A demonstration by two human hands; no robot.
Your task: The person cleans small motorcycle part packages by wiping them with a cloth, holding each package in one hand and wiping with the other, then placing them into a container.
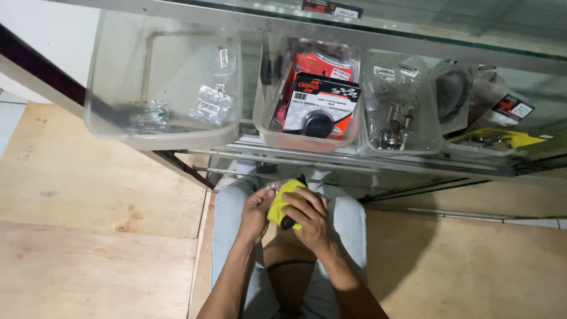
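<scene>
Yellow cloth [282,204], bunched over a small dark part [288,223], held between both hands above the person's lap, in front of the glass shelf [378,168]. The left hand [255,214] grips the cloth from its left side, fingers curled over the top edge. The right hand [308,220] is clenched around the cloth and the dark part, whose black end shows just under the fingers. A second black tip pokes out at the cloth's upper edge. What the dark part is cannot be told.

The person sits with knees in pale jeans [348,218] toward the shelf, forearms coming up from the lower edge of the view. Plywood floor [94,236] lies to either side.

On the shelf stand clear plastic bins in a row. The large bin [162,80] at left holds small bagged parts. The middle bin [307,139] holds carded packs, red and black, one with a round black piece on its front. The next bin [401,145] holds bagged metal fittings. Farther right lie more bagged parts [472,94] and a pack with a yellow card [520,140]. A glass top [449,26] runs above the bins.
</scene>
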